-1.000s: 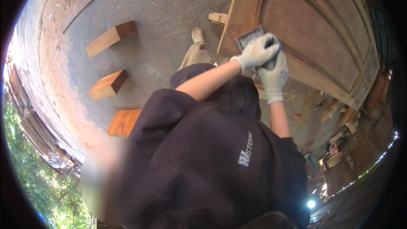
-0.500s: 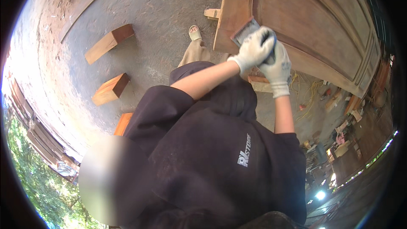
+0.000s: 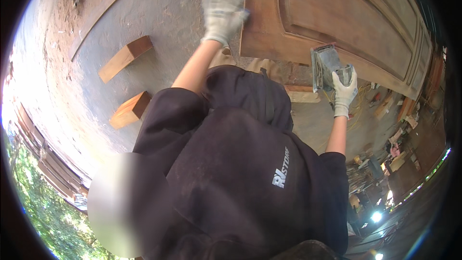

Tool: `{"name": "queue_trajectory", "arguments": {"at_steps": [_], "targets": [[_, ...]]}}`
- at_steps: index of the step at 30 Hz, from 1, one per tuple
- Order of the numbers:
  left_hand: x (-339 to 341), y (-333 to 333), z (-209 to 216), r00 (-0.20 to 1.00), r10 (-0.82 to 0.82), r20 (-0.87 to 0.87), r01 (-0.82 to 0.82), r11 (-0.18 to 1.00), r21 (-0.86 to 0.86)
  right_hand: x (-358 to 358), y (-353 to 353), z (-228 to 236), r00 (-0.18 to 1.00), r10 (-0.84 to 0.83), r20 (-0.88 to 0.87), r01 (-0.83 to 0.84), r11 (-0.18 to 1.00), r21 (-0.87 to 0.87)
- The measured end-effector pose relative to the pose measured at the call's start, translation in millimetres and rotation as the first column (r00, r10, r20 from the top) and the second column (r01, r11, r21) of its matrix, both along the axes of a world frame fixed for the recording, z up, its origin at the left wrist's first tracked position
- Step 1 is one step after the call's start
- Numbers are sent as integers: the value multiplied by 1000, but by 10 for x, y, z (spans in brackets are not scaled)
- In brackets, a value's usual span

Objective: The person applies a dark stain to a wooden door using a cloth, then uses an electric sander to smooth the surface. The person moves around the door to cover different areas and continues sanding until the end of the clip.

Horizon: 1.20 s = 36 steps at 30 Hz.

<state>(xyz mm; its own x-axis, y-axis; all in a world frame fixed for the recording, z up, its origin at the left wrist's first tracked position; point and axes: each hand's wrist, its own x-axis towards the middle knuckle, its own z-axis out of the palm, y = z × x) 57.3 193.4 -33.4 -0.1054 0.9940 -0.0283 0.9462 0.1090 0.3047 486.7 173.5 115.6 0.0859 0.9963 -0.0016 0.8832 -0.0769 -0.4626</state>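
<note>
My right hand (image 3: 344, 92), in a white knit work glove, grips a dusty grey power sander (image 3: 328, 62) by its body. The sander is tipped up on its side at the near edge of a brown wooden door panel (image 3: 267, 29), its flat pad facing left. Over by the left end of the panel is my left hand (image 3: 224, 15), gloved as well and smeared by motion. Its fingers are too blurred to read. Raised mouldings (image 3: 308, 33) frame the curved inset of the panel.
Two wooden blocks (image 3: 126, 58) (image 3: 130, 110) stand on the concrete floor to the left. A long thin board (image 3: 102, 15) lies beyond them. Another block (image 3: 302, 94) sits under the panel's near side. Yellow cord (image 3: 363, 91) and scattered clutter lie at the right.
My left hand has let go of the sander and swung far left to the panel's end. My right hand has drawn the sander rightward and tilted it up.
</note>
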Motion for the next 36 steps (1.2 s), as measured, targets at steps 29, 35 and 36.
{"name": "queue_trajectory", "arguments": {"at_steps": [29,35,36], "targets": [[1203,-412,1177,625,-322,711,201,947,252,-1554,-9,-9,880,471,64,-468,882,-54],[1451,-698,1156,535,-434,724,416,882,221,-1113,-489,-25,897,437,62,-417,885,-205],[1466,-713,1150,542,-433,721,425,881,209,-1101,-509,-40,908,415,55,-394,892,-220]]}}
